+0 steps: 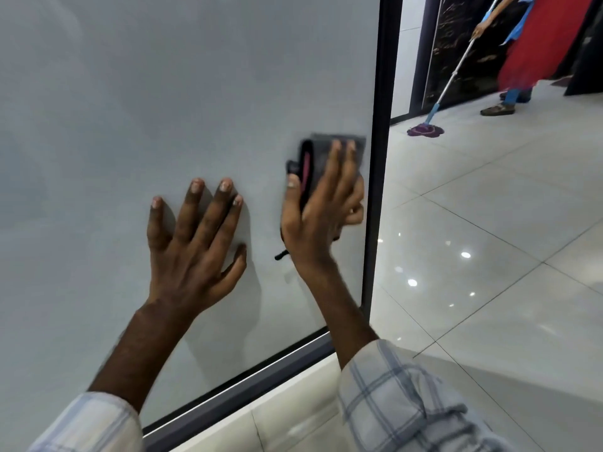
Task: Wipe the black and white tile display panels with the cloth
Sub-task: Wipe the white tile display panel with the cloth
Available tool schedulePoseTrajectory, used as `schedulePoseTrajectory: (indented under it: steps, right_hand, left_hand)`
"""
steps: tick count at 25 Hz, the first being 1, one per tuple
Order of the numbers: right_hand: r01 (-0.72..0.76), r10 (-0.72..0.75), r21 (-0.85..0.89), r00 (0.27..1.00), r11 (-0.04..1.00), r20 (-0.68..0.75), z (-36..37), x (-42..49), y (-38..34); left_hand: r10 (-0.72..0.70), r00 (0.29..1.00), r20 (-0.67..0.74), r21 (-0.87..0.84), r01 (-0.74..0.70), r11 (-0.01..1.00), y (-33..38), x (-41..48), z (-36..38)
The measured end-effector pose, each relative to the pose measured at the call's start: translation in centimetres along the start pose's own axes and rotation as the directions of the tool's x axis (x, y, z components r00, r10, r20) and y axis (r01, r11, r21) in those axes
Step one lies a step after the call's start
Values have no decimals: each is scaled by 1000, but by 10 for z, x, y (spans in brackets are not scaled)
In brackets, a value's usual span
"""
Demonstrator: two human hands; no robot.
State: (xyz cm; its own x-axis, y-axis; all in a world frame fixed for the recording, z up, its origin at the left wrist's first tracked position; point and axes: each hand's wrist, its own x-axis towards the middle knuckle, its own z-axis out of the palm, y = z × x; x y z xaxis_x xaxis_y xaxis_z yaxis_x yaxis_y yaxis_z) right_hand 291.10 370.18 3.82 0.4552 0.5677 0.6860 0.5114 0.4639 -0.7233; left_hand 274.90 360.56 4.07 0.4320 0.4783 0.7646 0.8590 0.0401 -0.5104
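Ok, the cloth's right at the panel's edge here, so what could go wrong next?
1. The left hand lies flat and bare on the white panel, so it may leave smudges.
2. The right hand presses the cloth close to the black frame; another stroke may knock the fingers against it.
3. A loose strand hangs below the cloth and could drag over the panel.

1. The single head-worn view looks forward and down, close against the pale grey tile panel [179, 93].
2. Its right side takes in the glossy white tiled floor [489, 239].
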Motion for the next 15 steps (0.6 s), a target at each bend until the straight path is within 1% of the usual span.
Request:
schedulePoseTrajectory:
  steps: [1, 2, 3, 4, 5, 6, 7, 8, 9, 10, 11, 12, 13, 14, 15]
  right_hand:
    - [147, -146, -49, 989, 988, 22, 0, 8, -4]
    - [239, -237, -82, 971, 968, 40, 0, 10, 2]
    - [270, -266, -91, 962, 959, 56, 0, 4, 16]
    - [228, -223, -86, 973, 970, 66, -1, -8, 38]
    - [135, -131, -66, 989, 989, 67, -2, -26, 64]
    - [6, -3, -38, 997, 999, 73, -2, -49, 92]
    - [-148, 149, -23, 986, 989, 80, -3, -73, 116]
    - [-310, 311, -27, 946, 950, 91, -3, -100, 137]
    - [-465, 467, -47, 878, 884, 103, -2, -126, 154]
    - [-623, 625, -62, 771, 780, 119, -3, -148, 167]
    - [-765, 764, -58, 630, 641, 136, -2, -165, 174]
    - [-869, 860, -20, 485, 494, 158, 4, -178, 184]
    - [-925, 914, 37, 380, 379, 142, 10, -182, 191]
    - [-941, 937, 107, 331, 320, 113, 17, -181, 196]
    - [-946, 948, 112, 311, 303, 66, 21, -172, 190]
  left_hand:
    - [-19, 1000, -6, 0, 19, 1000, 4, -2, 3]
    - [-42, 999, -2, -2, 42, 999, 9, -8, 6]
    - [-61, 998, 9, -2, 61, 998, 15, -16, 9]
    - [-70, 997, 22, 1, 70, 998, 21, -26, 12]
    - [-67, 997, 29, 9, 67, 998, 24, -34, 16]
    - [-60, 998, 29, 20, 59, 998, 26, -42, 19]
    - [-54, 998, 20, 28, 54, 998, 28, -46, 22]
    - [-54, 999, 8, 29, 53, 998, 29, -48, 23]
    - [-58, 998, 0, 24, 58, 998, 29, -48, 24]
    - [-61, 998, -2, 17, 61, 998, 29, -48, 24]
    - [-58, 998, -2, 17, 58, 998, 29, -48, 25]
    - [-56, 998, 2, 22, 56, 998, 28, -48, 27]
    - [-58, 998, 3, 25, 58, 998, 29, -48, 28]
    - [-66, 998, -1, 28, 66, 997, 29, -49, 28]
    - [-79, 997, -6, 41, 79, 996, 30, -51, 29]
